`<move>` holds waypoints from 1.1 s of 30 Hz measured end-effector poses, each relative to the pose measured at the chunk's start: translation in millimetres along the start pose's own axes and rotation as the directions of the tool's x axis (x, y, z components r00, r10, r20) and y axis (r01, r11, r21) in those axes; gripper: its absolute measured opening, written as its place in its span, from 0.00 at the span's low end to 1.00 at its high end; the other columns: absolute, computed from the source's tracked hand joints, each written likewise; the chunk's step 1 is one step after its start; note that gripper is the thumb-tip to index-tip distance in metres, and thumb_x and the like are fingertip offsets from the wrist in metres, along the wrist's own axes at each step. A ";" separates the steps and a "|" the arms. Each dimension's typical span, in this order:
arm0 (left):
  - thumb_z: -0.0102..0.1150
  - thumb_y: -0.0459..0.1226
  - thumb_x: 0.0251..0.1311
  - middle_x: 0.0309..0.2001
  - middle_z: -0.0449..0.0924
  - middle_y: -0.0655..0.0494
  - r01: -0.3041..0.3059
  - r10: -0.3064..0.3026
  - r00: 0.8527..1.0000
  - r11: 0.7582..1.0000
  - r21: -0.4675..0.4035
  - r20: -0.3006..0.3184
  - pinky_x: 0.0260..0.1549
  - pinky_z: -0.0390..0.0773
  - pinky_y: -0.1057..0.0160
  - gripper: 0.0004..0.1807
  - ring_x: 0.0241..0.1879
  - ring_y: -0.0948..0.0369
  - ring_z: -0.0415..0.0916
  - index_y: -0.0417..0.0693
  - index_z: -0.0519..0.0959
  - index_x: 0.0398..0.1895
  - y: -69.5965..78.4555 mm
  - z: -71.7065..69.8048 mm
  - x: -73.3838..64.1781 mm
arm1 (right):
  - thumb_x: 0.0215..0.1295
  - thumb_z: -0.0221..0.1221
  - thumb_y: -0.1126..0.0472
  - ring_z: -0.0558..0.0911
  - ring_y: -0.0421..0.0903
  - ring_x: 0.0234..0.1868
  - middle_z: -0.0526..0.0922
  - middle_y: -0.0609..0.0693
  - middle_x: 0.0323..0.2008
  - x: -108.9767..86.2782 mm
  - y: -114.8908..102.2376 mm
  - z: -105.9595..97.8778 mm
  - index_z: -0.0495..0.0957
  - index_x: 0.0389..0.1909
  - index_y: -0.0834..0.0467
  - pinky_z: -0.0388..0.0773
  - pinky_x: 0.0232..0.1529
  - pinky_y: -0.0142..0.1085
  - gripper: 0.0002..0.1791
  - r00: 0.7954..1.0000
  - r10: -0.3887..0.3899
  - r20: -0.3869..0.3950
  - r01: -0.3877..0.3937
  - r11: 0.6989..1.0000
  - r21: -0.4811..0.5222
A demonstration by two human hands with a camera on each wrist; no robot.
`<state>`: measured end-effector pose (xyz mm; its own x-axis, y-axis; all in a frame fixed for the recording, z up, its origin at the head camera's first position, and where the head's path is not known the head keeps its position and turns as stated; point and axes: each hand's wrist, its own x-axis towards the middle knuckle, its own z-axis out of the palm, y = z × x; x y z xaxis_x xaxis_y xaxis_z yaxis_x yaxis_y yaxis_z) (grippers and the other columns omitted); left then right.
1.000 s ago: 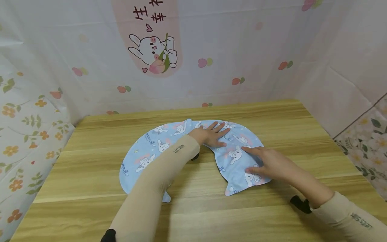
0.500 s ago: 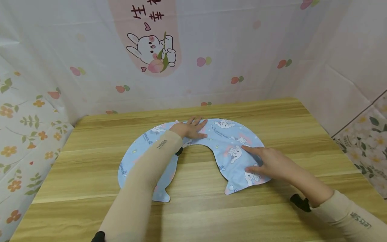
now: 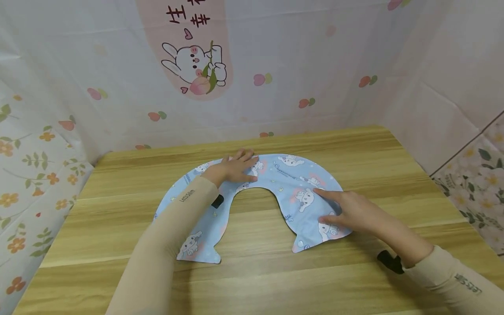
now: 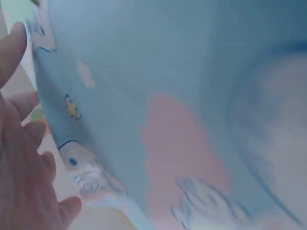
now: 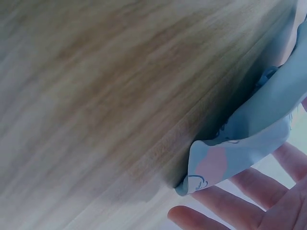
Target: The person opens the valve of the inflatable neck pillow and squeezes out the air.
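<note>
A U-shaped light blue cloth (image 3: 271, 173), shaped like a flat neck pillow cover, lies on the wooden table with its two ends towards me. White cartoon dogs are printed on it, and a small snap shows at the right end. My left hand (image 3: 236, 169) rests on the top of the curve with fingers spread. On the right limb, my right hand (image 3: 350, 211) touches the cloth with thumb and forefinger apart. The left forearm hides part of the left limb. In the right wrist view, the cloth's edge (image 5: 230, 163) stands slightly off the table beside the fingers (image 5: 249, 191).
The wooden table (image 3: 252, 288) extends around the cloth on all sides. Behind it hangs a white printed curtain (image 3: 299, 57) with a rabbit drawing. Flowered sheets (image 3: 39, 175) border the table at left and right.
My left hand has slid left along the curve of the cloth, uncovering its middle and the lower left end. The right hand has stayed in place.
</note>
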<state>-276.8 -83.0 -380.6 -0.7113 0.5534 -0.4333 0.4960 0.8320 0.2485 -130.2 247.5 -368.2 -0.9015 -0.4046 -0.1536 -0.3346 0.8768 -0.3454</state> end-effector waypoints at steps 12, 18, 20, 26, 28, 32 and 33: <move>0.47 0.57 0.72 0.82 0.32 0.58 -0.050 0.050 0.998 0.999 -0.014 0.023 0.73 0.42 0.33 0.43 0.81 0.51 0.27 0.57 0.41 0.81 -12.4 10.2 -30.4 | 0.56 0.70 0.42 0.77 0.46 0.41 0.79 0.66 0.60 -3.4 0.7 0.5 0.69 0.71 0.53 0.78 0.46 0.49 0.43 1.000 -0.012 -0.012 0.012 1.000 0.003; 0.49 0.62 0.68 0.82 0.25 0.57 0.054 -0.054 0.998 0.998 -0.024 0.027 0.71 0.34 0.28 0.51 0.80 0.51 0.22 0.56 0.32 0.81 -18.9 11.0 -34.4 | 0.57 0.69 0.42 0.74 0.44 0.33 0.86 0.61 0.45 -5.3 -0.1 -1.7 0.68 0.72 0.53 0.74 0.39 0.41 0.43 1.000 -0.014 -0.006 0.014 1.000 0.000; 0.50 0.63 0.66 0.81 0.23 0.56 0.068 -0.068 0.998 0.997 -0.029 0.009 0.71 0.34 0.28 0.54 0.80 0.50 0.21 0.54 0.30 0.80 -21.2 12.2 -34.9 | 0.57 0.69 0.42 0.71 0.42 0.28 0.84 0.54 0.31 -6.6 -1.2 -1.3 0.67 0.72 0.53 0.71 0.37 0.39 0.43 1.000 -0.010 0.002 0.010 1.000 0.004; 0.46 0.65 0.67 0.80 0.17 0.57 0.098 -0.098 0.995 0.995 -0.013 -0.005 0.71 0.32 0.29 0.55 0.80 0.52 0.18 0.54 0.26 0.80 -26.9 15.9 -38.0 | 0.58 0.67 0.40 0.65 0.40 0.22 0.68 0.43 0.15 -11.4 -5.1 0.1 0.66 0.72 0.53 0.71 0.36 0.39 0.43 1.000 -0.004 -0.007 0.004 1.000 -0.017; 0.44 0.65 0.68 0.80 0.18 0.57 0.095 -0.095 0.995 0.996 -0.004 0.010 0.71 0.34 0.28 0.53 0.80 0.51 0.19 0.55 0.27 0.80 -28.1 16.1 -38.7 | 0.59 0.67 0.40 0.65 0.40 0.22 0.68 0.43 0.15 -12.4 -5.8 0.5 0.66 0.72 0.54 0.71 0.37 0.40 0.44 1.000 -0.006 -0.016 0.005 1.000 -0.028; 0.42 0.65 0.69 0.81 0.20 0.56 0.099 -0.099 0.994 0.995 0.003 0.035 0.71 0.39 0.28 0.52 0.80 0.51 0.21 0.53 0.27 0.80 -28.4 14.6 -38.1 | 0.58 0.67 0.41 0.63 0.40 0.20 0.67 0.44 0.13 -13.5 -7.3 1.1 0.66 0.72 0.55 0.70 0.33 0.38 0.44 1.000 0.000 -0.027 -0.001 0.999 -0.042; 0.42 0.65 0.69 0.81 0.20 0.55 0.106 -0.106 0.994 0.994 0.002 0.040 0.71 0.40 0.29 0.52 0.80 0.51 0.21 0.52 0.27 0.80 -27.9 13.7 -38.0 | 0.58 0.67 0.41 0.63 0.40 0.20 0.67 0.44 0.13 -13.6 -8.0 1.2 0.66 0.72 0.55 0.69 0.31 0.37 0.44 1.000 0.003 -0.028 -0.004 0.999 -0.045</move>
<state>-256.8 -127.8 -383.0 -0.7391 0.4602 -0.4919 0.4188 0.8859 0.1995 -115.0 245.7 -364.5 -0.9098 -0.3948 -0.1281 -0.3431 0.8890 -0.3032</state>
